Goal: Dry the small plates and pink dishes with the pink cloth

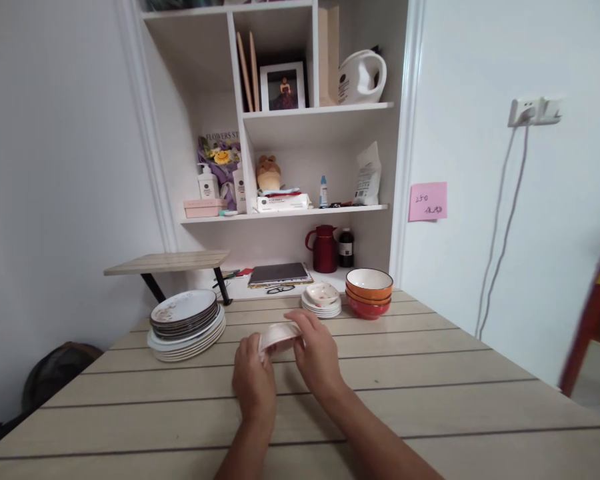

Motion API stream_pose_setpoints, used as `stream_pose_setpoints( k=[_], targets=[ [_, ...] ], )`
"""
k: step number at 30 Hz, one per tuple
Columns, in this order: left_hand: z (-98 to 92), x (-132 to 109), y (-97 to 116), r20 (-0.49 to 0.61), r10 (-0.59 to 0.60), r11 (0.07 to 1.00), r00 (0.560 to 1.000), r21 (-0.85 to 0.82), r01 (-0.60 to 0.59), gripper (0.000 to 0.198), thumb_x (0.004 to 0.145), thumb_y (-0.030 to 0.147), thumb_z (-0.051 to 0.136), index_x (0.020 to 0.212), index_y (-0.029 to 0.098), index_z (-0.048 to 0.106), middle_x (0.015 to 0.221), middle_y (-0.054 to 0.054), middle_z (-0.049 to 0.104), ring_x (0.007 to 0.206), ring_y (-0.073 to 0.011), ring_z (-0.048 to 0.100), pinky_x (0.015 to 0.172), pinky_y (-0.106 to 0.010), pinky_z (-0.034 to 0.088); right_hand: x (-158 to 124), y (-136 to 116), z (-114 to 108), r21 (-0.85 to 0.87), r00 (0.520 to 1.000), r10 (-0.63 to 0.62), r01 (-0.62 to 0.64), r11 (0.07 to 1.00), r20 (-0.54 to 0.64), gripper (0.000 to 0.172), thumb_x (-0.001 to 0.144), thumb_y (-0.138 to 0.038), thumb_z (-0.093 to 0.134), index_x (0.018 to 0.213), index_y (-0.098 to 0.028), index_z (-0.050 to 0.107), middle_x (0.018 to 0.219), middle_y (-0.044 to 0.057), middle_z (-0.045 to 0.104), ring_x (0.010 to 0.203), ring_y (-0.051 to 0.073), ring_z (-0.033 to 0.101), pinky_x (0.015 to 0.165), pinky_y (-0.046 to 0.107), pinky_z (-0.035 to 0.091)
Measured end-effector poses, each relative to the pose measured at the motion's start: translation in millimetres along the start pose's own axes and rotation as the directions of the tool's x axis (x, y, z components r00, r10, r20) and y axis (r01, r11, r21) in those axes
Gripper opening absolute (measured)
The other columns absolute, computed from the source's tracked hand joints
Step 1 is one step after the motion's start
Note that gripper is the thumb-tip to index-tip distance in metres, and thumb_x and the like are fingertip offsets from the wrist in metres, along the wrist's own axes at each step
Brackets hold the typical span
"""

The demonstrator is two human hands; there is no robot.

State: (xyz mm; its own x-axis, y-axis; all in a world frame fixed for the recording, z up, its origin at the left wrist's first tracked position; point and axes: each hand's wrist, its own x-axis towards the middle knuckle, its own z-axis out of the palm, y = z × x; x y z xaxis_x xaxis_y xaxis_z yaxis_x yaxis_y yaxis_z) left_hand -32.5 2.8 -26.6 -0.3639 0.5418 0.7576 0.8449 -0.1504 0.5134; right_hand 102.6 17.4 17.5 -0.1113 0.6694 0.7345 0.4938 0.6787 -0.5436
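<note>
Between my two hands a small white dish [279,335] with a reddish pattern is held tilted above the table. My left hand [254,377] grips its left edge, and my right hand [316,350] has fingers closed on its right edge. Just beyond, a similar small patterned dish [323,293] sits on a stack of small white plates [321,311]. Right of that stands a stack of orange and red bowls [369,293]. To the left is a tall pile of larger plates [187,323], a floral one on top.
The slatted wooden table [380,400] reaches the shelf unit [317,127]. A small raised wooden stand [167,263] is at the back left. Behind the dishes are a closed laptop [279,273], eyeglasses [281,289], a red jug [325,250] and a dark bottle [346,248].
</note>
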Motion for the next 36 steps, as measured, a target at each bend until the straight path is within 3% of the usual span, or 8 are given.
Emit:
stream_pose_setpoints(
  k=[6, 11, 16, 23, 25, 28, 31, 36],
  targets=[
    [-1.2, -5, 13, 0.091, 0.209, 0.972, 0.974, 0.088, -0.217, 0.036, 0.078, 0.003, 0.048, 0.105, 0.023, 0.061, 0.094, -0.005, 0.06, 0.092, -0.0218, 0.056, 0.08, -0.033, 0.046, 2, 4, -9, -0.135, 0.994, -0.002, 0.016, 0.991, 0.105, 0.04, 0.072, -0.003, 0.046, 0.096, -0.025, 0.07, 0.104, 0.006, 0.07, 0.096, 0.022, 0.061, 0.079, 0.03, 0.04],
    [4.3, 0, 4, 0.065, 0.033, 0.974, 0.997, -0.227, -0.017, 0.023, 0.079, 0.012, 0.05, 0.098, 0.022, 0.06, 0.093, -0.004, 0.063, 0.09, -0.0213, 0.059, 0.079, -0.032, 0.047, 2, 9, 0, 0.258, 0.98, 0.121, -0.159, 0.953, 0.159, 0.017, 0.073, -0.013, 0.048, 0.074, -0.019, 0.064, 0.075, 0.003, 0.065, 0.073, 0.018, 0.056, 0.067, 0.027, 0.038],
    [4.0, 5, 5, 0.185, -0.226, 0.841, 0.956, -0.458, 0.288, 0.019, 0.084, 0.039, 0.053, 0.086, 0.021, 0.058, 0.072, 0.0, 0.063, 0.065, -0.0171, 0.059, 0.062, -0.027, 0.046, 1, 5, 11, 0.676, 0.905, 0.298, -0.424, 0.603, 0.302, 0.005, 0.068, -0.02, 0.055, 0.07, -0.018, 0.059, 0.063, -0.003, 0.057, 0.06, 0.013, 0.046, 0.057, 0.023, 0.034],
    [0.6, 4, 18, 0.179, -0.266, 0.78, 0.947, -0.538, 0.321, 0.023, 0.083, 0.043, 0.055, 0.083, 0.021, 0.061, 0.072, -0.001, 0.068, 0.068, -0.0171, 0.064, 0.063, -0.025, 0.048, -5, -5, 21, 0.88, 0.835, 0.368, -0.467, 0.083, 0.408, 0.025, 0.064, -0.028, 0.075, 0.087, -0.017, 0.069, 0.087, 0.003, 0.071, 0.08, 0.017, 0.061, 0.076, 0.028, 0.046],
    [2.1, 3, 15, 0.172, -0.252, 0.803, 0.952, -0.512, 0.305, 0.024, 0.085, 0.042, 0.053, 0.087, 0.021, 0.062, 0.075, -0.002, 0.069, 0.07, -0.0178, 0.065, 0.064, -0.026, 0.048, -7, 0, 26, 0.869, 0.807, 0.384, -0.494, 0.022, 0.449, 0.03, 0.066, -0.033, 0.077, 0.09, -0.018, 0.068, 0.092, 0.005, 0.071, 0.084, 0.019, 0.063, 0.079, 0.03, 0.048],
    [3.4, 1, 9, 0.127, -0.2, 0.903, 0.972, -0.362, 0.233, 0.02, 0.09, 0.033, 0.048, 0.094, 0.021, 0.063, 0.085, -0.004, 0.07, 0.077, -0.0185, 0.066, 0.068, -0.027, 0.048, -7, 11, 29, 0.839, 0.805, 0.424, -0.519, 0.164, 0.415, 0.039, 0.071, -0.036, 0.074, 0.104, -0.018, 0.064, 0.1, 0.008, 0.071, 0.089, 0.021, 0.065, 0.08, 0.033, 0.05],
    [2.1, 0, 7, 0.058, -0.106, 0.991, 0.993, -0.08, 0.111, 0.02, 0.089, 0.018, 0.046, 0.099, 0.021, 0.063, 0.096, -0.005, 0.067, 0.09, -0.0197, 0.063, 0.074, -0.028, 0.046, -4, 17, 25, 0.73, 0.87, 0.455, -0.434, 0.528, 0.188, 0.048, 0.072, -0.026, 0.067, 0.119, -0.022, 0.056, 0.11, 0.008, 0.067, 0.086, 0.021, 0.065, 0.073, 0.033, 0.052],
    [-1.3, -3, 16, 0.193, 0.113, 0.959, 0.975, 0.235, -0.157, 0.02, 0.086, 0.01, 0.051, 0.096, 0.023, 0.063, 0.091, -0.002, 0.062, 0.089, -0.0203, 0.058, 0.074, -0.03, 0.043, -2, 7, 11, 0.281, 0.995, 0.097, -0.099, 0.955, 0.021, 0.056, 0.065, -0.003, 0.045, 0.113, -0.024, 0.064, 0.114, 0.006, 0.066, 0.099, 0.021, 0.061, 0.086, 0.035, 0.048]
  ],
)
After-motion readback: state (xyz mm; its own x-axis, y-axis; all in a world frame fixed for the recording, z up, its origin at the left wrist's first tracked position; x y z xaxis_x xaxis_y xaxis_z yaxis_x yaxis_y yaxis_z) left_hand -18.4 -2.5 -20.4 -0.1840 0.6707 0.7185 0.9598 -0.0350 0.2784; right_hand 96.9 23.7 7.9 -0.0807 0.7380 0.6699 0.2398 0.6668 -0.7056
